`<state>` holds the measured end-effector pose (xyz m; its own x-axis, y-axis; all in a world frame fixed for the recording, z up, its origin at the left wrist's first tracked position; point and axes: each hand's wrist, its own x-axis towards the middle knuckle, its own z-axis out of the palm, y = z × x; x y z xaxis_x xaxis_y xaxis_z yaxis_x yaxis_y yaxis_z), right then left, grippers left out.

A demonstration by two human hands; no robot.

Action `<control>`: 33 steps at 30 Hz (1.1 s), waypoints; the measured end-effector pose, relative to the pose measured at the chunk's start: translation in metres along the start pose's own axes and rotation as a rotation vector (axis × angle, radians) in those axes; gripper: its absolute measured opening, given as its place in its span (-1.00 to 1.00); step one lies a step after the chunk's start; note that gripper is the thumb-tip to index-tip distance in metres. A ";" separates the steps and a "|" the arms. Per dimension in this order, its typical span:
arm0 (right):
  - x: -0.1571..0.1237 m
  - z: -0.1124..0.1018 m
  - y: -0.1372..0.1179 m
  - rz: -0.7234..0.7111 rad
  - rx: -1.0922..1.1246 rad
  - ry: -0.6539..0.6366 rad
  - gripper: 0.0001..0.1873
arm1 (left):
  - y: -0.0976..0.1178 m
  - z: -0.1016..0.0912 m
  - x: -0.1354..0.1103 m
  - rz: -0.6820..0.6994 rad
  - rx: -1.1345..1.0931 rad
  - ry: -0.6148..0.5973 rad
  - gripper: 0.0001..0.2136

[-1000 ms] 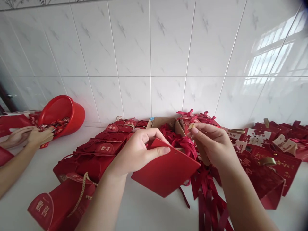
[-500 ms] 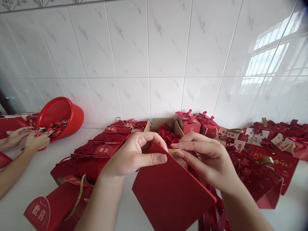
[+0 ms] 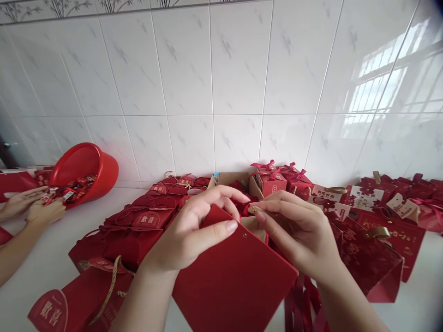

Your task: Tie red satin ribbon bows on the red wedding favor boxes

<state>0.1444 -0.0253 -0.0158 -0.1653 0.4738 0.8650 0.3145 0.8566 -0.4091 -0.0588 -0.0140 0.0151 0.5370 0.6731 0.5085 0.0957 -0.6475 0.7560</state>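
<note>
The left forearm point(image 3: 143, 295) and right forearm point(image 3: 346, 295) are angled inward from below. The left hand point(image 3: 194, 230) is held with its thumb point(image 3: 216, 233) stretched straight and its fingers arched above. The right hand point(image 3: 294, 226) is turned toward it, thumb and fingertips set in a pinch. Both hands are held close together.

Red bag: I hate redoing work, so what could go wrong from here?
The gold strip, held in a pinch by the right hand, might slip free. The bag could crease where the left hand grips it near a corner. Off to the left, the bowl lies tipped, so wrapped sweets might spill out.
</note>
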 end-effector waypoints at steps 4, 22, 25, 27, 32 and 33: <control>0.000 0.000 -0.002 0.059 0.030 -0.008 -0.87 | 0.004 0.006 -0.006 0.062 0.082 -0.048 -0.65; 0.000 0.011 0.002 0.103 0.005 0.145 -0.92 | 0.004 0.010 -0.005 0.015 0.098 -0.037 -0.67; 0.000 0.012 0.002 0.108 -0.019 0.178 -0.95 | 0.004 0.011 -0.003 0.005 0.069 -0.047 -0.65; 0.000 0.012 0.003 0.111 -0.042 0.200 -0.95 | 0.004 0.011 -0.002 0.005 0.059 -0.054 -0.64; 0.000 0.014 0.004 0.130 -0.056 0.222 -0.94 | 0.003 0.013 -0.002 -0.007 0.064 -0.086 -0.62; 0.000 0.014 0.005 0.131 -0.055 0.226 -0.94 | 0.003 0.014 -0.002 -0.009 0.067 -0.088 -0.62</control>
<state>0.1330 -0.0182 -0.0218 0.0910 0.5171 0.8511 0.3709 0.7756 -0.5108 -0.0485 -0.0222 0.0102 0.6073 0.6470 0.4610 0.1556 -0.6659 0.7296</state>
